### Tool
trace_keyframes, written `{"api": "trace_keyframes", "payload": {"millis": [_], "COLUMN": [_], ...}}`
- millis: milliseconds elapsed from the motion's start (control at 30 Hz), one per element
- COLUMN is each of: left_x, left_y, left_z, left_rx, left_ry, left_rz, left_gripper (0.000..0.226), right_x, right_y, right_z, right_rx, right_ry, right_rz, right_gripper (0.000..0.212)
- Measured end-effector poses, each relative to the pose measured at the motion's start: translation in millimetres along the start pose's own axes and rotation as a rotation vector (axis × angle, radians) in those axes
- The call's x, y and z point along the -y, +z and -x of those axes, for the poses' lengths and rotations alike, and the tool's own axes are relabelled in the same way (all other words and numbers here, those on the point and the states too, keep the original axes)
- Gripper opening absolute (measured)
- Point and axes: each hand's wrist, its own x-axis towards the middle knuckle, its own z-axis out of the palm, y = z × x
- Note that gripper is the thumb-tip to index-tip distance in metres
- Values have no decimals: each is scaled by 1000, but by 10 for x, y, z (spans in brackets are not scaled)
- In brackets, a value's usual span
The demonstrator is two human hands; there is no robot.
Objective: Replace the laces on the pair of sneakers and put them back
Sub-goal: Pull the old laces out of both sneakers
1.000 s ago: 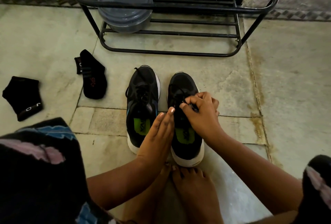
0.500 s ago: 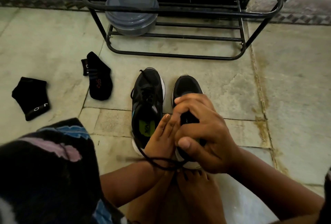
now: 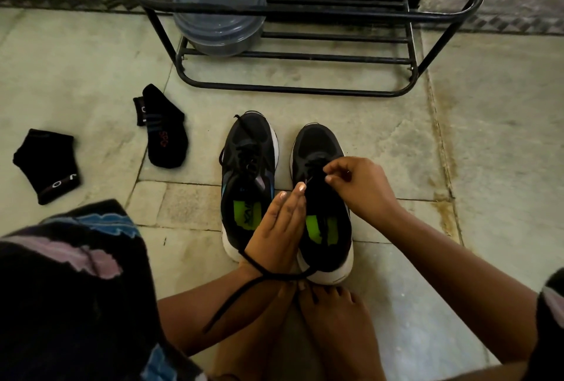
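Two black sneakers with white soles and green insoles stand side by side on the floor, toes pointing away. The left sneaker is laced. My right hand pinches the black lace over the eyelets of the right sneaker. My left hand lies flat with straight fingers against the inner side of that sneaker. A loose length of black lace trails from the heel across my left wrist and down over my forearm.
A black metal shoe rack stands behind the sneakers, with a grey lidded plastic bowl on its lower shelf. Two black socks lie on the stone floor at left. My bare feet sit just behind the heels.
My right hand went back from the sneaker's heel to its eyelets after pulling lace through. The freed lace end now lies over my left wrist and forearm. The left hand stayed put.
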Motion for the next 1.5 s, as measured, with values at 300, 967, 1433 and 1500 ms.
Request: {"api": "trace_keyframes", "payload": {"millis": [300, 967, 1433, 1500], "left_x": [46, 40, 74, 76], "left_y": [-23, -43, 78, 47], "left_z": [-43, -75, -92, -94], "left_rx": [-87, -169, -260, -232], "left_ry": [4, -9, 87, 95], "left_rz": [8, 188, 12, 34], "left_gripper": [54, 47, 39, 40], "right_x": [3, -116, -90, -140], "right_y": [84, -70, -141, -161], "right_z": [-44, -110, -85, -68], "right_rx": [-30, 223, 243, 219], "right_ry": [-4, 186, 157, 123], "right_rz": [48, -511, -799, -675], "right_gripper": [7, 23, 17, 9]}}
